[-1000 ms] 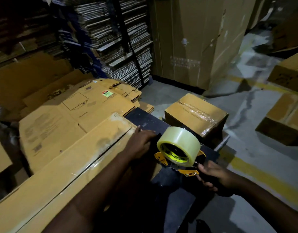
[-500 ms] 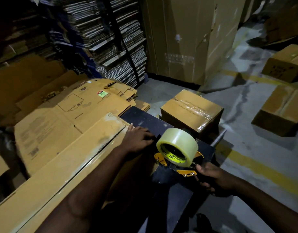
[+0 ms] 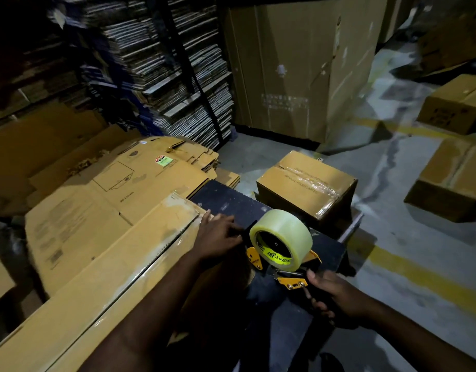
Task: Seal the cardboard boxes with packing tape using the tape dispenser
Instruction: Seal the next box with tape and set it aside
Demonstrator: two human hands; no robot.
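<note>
Right hand [image 3: 336, 296]: lower right, nearest to the camera; fingers curled round the dark handle of the tape dispenser, gripping it.
Tape dispenser [image 3: 290, 281]: yellow frame, held just above the dark bench, near its right edge.
Tape roll [image 3: 282, 238]: clear packing tape, mounted on the dispenser; yellow inner core with printed letters turned toward the camera.
Left hand [image 3: 218, 236]: just left of the roll, palm down on the far end of the long box; fingers fairly straight and a little spread, tips toward the dispenser; whether any tape is pinched cannot be told, too dark there.
Long box [image 3: 102, 267]: flat, narrow cardboard box, running from the lower left corner up to the left hand; glossy tape strip along its middle seam.
Bench [image 3: 226, 201]: dark top, partly under the long box and under both hands.
Flattened cartons [image 3: 118, 189]: lying left of the bench, beside the long box; green and red sticker on the top one.
Sealed box [image 3: 306, 181]: just behind the bench, clear tape over its top seam.
Floor [image 3: 408, 253]: grey, with a yellow painted line, right of the bench.
Other boxes [image 3: 451, 178]: on the floor at the right, well apart from the bench.
Stacked cardboard sheets [image 3: 161, 65]: tall pile at the back, strapped with a dark band.
Big carton [image 3: 293, 63]: upright at the back, right of the pile.
</note>
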